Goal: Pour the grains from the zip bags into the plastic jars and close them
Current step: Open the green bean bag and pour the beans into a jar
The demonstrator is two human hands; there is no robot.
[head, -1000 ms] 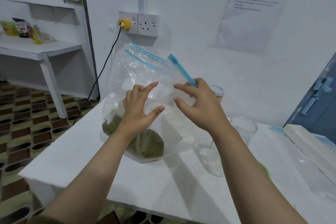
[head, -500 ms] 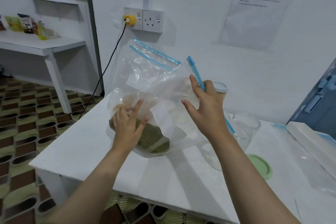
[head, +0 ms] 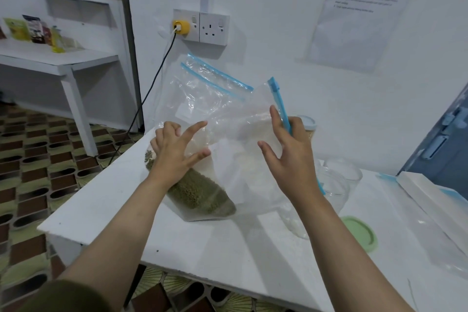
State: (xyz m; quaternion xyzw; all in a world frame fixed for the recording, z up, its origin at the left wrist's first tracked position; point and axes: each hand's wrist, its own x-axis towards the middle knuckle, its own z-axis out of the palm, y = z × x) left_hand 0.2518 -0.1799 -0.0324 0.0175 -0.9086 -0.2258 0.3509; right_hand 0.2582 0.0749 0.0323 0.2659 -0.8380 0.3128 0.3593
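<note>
Glossy clear-plastic zip bag (head: 202,99); seemingly matt white table (head: 202,248).

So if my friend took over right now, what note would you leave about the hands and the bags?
Left hand: fingers spread, resting against the zip bag of green grains; whether it grips is unclear.
Right hand: pinches the blue zip edge of a clear zip bag holding pale grains.
Open clear plastic jar stands behind the right wrist; its green lid lies on the white table.
A lidded jar stands behind the right hand.
Done: apparently one jar filled and closed.
Left: pour both bags, close the jars.
</note>
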